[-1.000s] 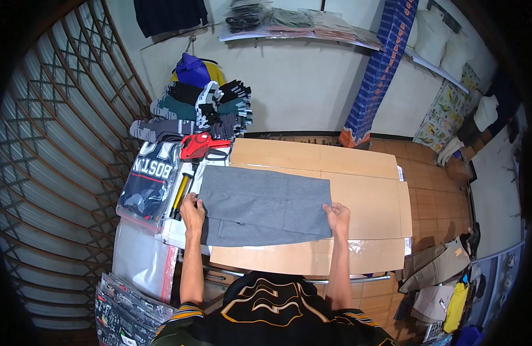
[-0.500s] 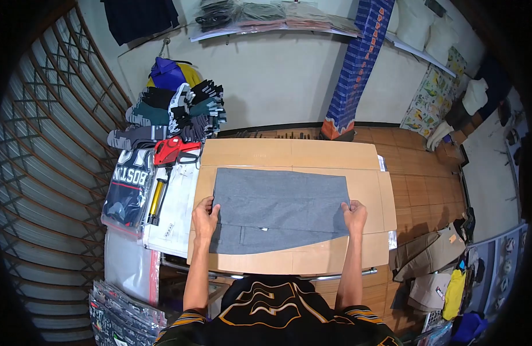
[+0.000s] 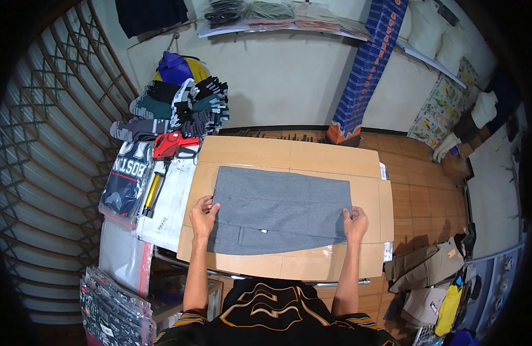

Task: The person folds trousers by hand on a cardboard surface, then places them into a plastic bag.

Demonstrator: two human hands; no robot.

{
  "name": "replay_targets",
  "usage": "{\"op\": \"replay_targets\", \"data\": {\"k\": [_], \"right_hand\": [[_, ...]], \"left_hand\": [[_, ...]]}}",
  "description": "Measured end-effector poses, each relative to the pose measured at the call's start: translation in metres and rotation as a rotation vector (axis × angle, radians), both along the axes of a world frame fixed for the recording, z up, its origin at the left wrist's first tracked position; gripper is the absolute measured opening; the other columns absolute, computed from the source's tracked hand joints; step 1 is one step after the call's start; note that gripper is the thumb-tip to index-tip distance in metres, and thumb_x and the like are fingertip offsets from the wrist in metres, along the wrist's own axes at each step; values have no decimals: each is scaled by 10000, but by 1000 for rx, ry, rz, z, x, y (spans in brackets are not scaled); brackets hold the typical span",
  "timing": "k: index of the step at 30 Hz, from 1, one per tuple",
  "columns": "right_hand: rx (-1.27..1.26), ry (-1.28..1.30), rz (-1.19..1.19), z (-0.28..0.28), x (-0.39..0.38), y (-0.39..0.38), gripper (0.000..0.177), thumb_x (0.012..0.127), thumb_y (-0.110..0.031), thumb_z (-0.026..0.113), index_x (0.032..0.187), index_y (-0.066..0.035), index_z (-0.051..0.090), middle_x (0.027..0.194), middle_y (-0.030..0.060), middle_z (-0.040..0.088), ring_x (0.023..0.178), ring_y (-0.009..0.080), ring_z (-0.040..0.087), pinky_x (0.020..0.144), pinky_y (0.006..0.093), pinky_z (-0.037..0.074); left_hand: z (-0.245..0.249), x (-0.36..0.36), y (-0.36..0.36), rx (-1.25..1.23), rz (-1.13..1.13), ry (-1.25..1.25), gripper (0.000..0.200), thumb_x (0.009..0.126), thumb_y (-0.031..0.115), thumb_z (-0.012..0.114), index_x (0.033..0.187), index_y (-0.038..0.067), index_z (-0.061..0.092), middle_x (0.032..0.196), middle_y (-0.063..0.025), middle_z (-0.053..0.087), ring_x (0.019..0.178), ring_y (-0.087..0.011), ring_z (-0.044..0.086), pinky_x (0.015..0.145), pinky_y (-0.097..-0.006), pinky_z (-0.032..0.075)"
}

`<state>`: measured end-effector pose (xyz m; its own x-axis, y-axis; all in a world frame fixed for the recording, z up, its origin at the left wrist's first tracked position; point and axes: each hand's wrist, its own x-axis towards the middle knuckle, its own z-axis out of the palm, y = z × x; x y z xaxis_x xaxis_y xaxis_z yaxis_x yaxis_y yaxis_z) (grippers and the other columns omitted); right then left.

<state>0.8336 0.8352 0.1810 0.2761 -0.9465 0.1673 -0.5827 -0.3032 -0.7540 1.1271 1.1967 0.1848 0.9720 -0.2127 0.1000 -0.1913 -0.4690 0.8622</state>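
On the near half of the cardboard sheet (image 3: 289,153), flat and centred, lies the grey cloth (image 3: 280,207): knit, matt, folded into a wide rectangle, its upper layer stopping short of the near edge so that a strip of the lower layer shows.

Left hand (image 3: 203,216): at the cloth's left edge, fingers closed over the fold and pinching it. Right hand (image 3: 355,222): at the right edge, likewise pinching the fold, knuckles up.

Writing: "BOSTON" in white block letters, upside down to the wearer, on a dark jersey in a clear bag (image 3: 127,176) left of the sheet. Orange print runs up the tall blue carton stack (image 3: 364,69) against the far wall; too small to read.

Nearby items, left side: red hand tool (image 3: 170,145), plastic, at the sheet's far left corner; yellow-barrelled pump (image 3: 150,193) lying on a white bagged garment (image 3: 170,199); heap of dark patterned knitwear (image 3: 179,109) beyond. Glossy bagged packs (image 3: 113,311) lie near left, below table level. Nothing lies on the cloth but the hands.
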Motion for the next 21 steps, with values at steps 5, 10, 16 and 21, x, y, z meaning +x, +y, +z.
{"op": "replay_targets", "data": {"k": [5, 10, 16, 21], "right_hand": [[-12, -38, -14, 1, 2, 3, 287, 786, -139, 816, 976, 48, 708, 858, 182, 713, 780, 294, 686, 735, 384, 536], [-6, -39, -20, -1, 0, 1, 290, 778, -139, 816, 977, 41, 708, 845, 172, 711, 761, 283, 680, 720, 376, 534], [-5, -53, -18, -5, -1, 0, 285, 772, -156, 817, 961, 26, 705, 837, 156, 709, 774, 290, 677, 743, 389, 530], [-4, -43, -25, -4, -2, 0, 294, 776, -169, 816, 971, 21, 704, 846, 154, 713, 789, 295, 684, 758, 396, 533]], "left_hand": [[-5, 1, 1, -118, 1, 84, 416, 790, 59, 829, 1166, -46, 686, 1018, -177, 745, 894, -193, 702, 786, -321, 576], [-7, 1, 2, -115, 18, 86, 429, 783, 63, 837, 1167, -50, 684, 1040, -188, 739, 902, -199, 702, 786, -311, 570], [-6, 0, 1, -135, 14, 95, 450, 784, 61, 839, 1182, -61, 668, 1057, -190, 728, 899, -197, 691, 796, -301, 558], [-9, 4, 3, -137, -2, 114, 478, 785, 65, 845, 1198, -73, 649, 1068, -184, 721, 894, -184, 677, 805, -296, 545]]}}
